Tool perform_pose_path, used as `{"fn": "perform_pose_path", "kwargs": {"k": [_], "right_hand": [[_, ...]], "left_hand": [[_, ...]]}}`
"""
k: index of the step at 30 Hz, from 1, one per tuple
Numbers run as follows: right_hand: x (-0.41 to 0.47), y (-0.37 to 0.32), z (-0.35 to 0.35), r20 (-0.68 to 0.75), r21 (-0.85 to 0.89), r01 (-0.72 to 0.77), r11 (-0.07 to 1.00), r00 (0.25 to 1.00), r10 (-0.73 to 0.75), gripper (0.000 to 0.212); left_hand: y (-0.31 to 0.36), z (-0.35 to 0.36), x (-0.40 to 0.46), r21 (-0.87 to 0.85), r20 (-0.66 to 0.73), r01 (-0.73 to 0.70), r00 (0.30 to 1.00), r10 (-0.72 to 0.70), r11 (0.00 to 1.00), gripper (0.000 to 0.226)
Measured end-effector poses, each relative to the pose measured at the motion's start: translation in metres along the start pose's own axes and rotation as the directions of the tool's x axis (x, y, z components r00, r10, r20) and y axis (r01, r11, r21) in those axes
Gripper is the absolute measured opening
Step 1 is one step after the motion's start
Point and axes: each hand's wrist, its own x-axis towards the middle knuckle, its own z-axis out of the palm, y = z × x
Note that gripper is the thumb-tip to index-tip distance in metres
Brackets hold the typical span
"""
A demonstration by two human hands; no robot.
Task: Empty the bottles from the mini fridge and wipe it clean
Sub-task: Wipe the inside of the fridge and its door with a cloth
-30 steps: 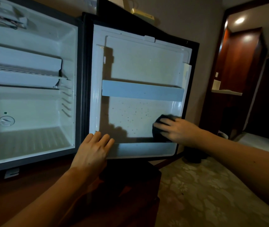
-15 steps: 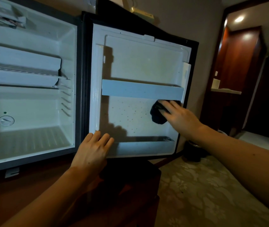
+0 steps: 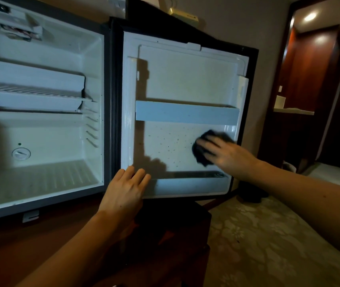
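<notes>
The mini fridge [image 3: 41, 131] stands open, and no bottles show inside it. Its white door [image 3: 181, 79] swings out to the right, inner side facing me, with dark specks on the lower panel. My right hand [image 3: 225, 152] presses a dark cloth [image 3: 201, 156] flat against that lower panel, between the upper door rail [image 3: 185, 113] and the bottom door shelf [image 3: 189, 183]. My left hand [image 3: 125, 189] rests with fingers spread on the door's lower left corner and holds nothing.
A wire shelf [image 3: 30, 90] and a thermostat dial [image 3: 21, 154] are inside the cabinet. The fridge sits in dark wooden furniture [image 3: 61, 235]. Patterned carpet [image 3: 268, 245] lies to the right, a dark round object [image 3: 252, 193] stands behind the door, and a wooden doorway [image 3: 314, 79] is further back.
My right hand slid the cloth up from the bottom shelf to just under the rail, then back down to the middle of the lower panel. The left hand stayed put.
</notes>
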Motion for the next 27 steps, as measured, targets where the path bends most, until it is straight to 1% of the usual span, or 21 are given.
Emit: {"fn": "perform_pose_path", "kwargs": {"k": [2, 3, 4, 6, 8, 9, 10, 12, 13, 14, 15, 16, 18, 19, 20, 21, 22, 23, 25, 26, 27], "right_hand": [[-0.008, -0.004, 0.004, 0.094, 0.035, 0.235, 0.971, 0.967, -0.237, 0.023], [-0.008, -0.001, 0.002, 0.124, 0.039, 0.282, 0.958, 0.95, -0.285, 0.021], [-0.007, 0.003, -0.001, 0.125, 0.032, 0.258, 0.966, 0.957, -0.26, 0.02], [0.0, 0.01, -0.009, 0.059, 0.015, 0.042, 0.999, 0.997, -0.043, 0.022], [0.008, 0.012, -0.013, 0.0, 0.012, -0.194, 0.981, 0.981, 0.194, 0.029], [0.01, 0.01, -0.011, -0.016, 0.015, -0.228, 0.973, 0.973, 0.229, 0.033], [0.009, 0.005, -0.007, -0.026, 0.021, -0.192, 0.981, 0.981, 0.192, 0.033], [0.002, -0.004, 0.004, -0.003, 0.034, 0.037, 0.999, 0.999, -0.037, 0.026], [-0.001, -0.007, 0.005, 0.031, 0.043, 0.164, 0.985, 0.986, -0.166, 0.021], [-0.003, -0.007, 0.005, 0.062, 0.051, 0.249, 0.967, 0.966, -0.251, 0.018], [-0.003, -0.004, 0.003, 0.067, 0.051, 0.27, 0.961, 0.96, -0.273, 0.017], [-0.001, -0.001, 0.0, 0.049, 0.047, 0.222, 0.974, 0.973, -0.224, 0.02], [0.007, 0.005, -0.007, -0.001, 0.036, -0.03, 0.999, 1.0, 0.03, 0.027], [0.012, 0.007, -0.01, -0.015, 0.037, -0.158, 0.987, 0.987, 0.159, 0.031], [0.015, 0.005, -0.012, -0.02, 0.038, -0.233, 0.972, 0.972, 0.234, 0.035], [0.015, 0.002, -0.011, -0.031, 0.033, -0.231, 0.972, 0.972, 0.232, 0.035], [0.012, -0.002, -0.005, -0.036, 0.027, -0.154, 0.988, 0.987, 0.155, 0.033], [0.008, -0.006, 0.001, -0.019, 0.028, -0.018, 0.999, 1.0, 0.019, 0.029], [-0.001, -0.011, 0.007, 0.083, 0.072, 0.262, 0.962, 0.96, -0.268, 0.022], [-0.002, -0.008, 0.005, 0.127, 0.091, 0.314, 0.945, 0.937, -0.324, 0.024], [-0.001, -0.003, 0.002, 0.145, 0.1, 0.294, 0.951, 0.941, -0.306, 0.027]], "left_hand": [[0.001, 0.0, 0.0, 0.0, 0.0, 0.008, 1.0, -0.008, 1.0, 0.065], [0.002, 0.0, -0.001, -0.001, 0.002, 0.01, 1.0, -0.01, 1.0, 0.065], [0.003, 0.001, -0.001, -0.004, 0.002, 0.009, 1.0, -0.009, 1.0, 0.065], [0.002, 0.002, 0.0, -0.003, 0.001, 0.007, 1.0, -0.007, 1.0, 0.066], [0.001, 0.002, 0.0, 0.006, -0.002, 0.006, 1.0, -0.006, 1.0, 0.067], [0.001, 0.001, -0.001, 0.008, -0.004, 0.005, 1.0, -0.005, 1.0, 0.068], [0.001, 0.001, -0.002, 0.009, -0.003, 0.004, 1.0, -0.004, 1.0, 0.067], [0.002, -0.001, -0.002, 0.004, -0.003, 0.004, 1.0, -0.004, 1.0, 0.066], [0.002, -0.001, -0.002, 0.001, -0.003, 0.007, 1.0, -0.007, 1.0, 0.066], [0.002, -0.001, -0.002, -0.004, -0.003, 0.007, 1.0, -0.007, 1.0, 0.068], [0.002, -0.001, -0.002, -0.008, -0.001, 0.003, 1.0, -0.004, 1.0, 0.07], [0.002, 0.0, -0.002, -0.01, 0.0, -0.001, 1.0, 0.001, 1.0, 0.072], [0.001, 0.0, -0.001, 0.0, -0.003, -0.005, 1.0, 0.005, 1.0, 0.068], [0.001, 0.0, -0.001, 0.005, -0.005, -0.005, 1.0, 0.005, 1.0, 0.066], [0.001, 0.0, -0.001, 0.008, -0.008, -0.006, 1.0, 0.006, 1.0, 0.065], [0.001, 0.001, -0.001, 0.008, -0.011, -0.008, 1.0, 0.008, 1.0, 0.063], [0.0, 0.001, -0.001, 0.007, -0.017, -0.01, 1.0, 0.011, 1.0, 0.062], [0.0, 0.001, 0.0, 0.005, -0.022, -0.012, 1.0, 0.012, 1.0, 0.062], [0.0, 0.001, 0.0, -0.001, -0.028, -0.011, 1.0, 0.011, 1.0, 0.062], [0.0, 0.001, 0.0, -0.005, -0.029, -0.011, 1.0, 0.011, 1.0, 0.063], [0.0, 0.002, 0.0, -0.01, -0.029, -0.01, 1.0, 0.01, 1.0, 0.064]]}}
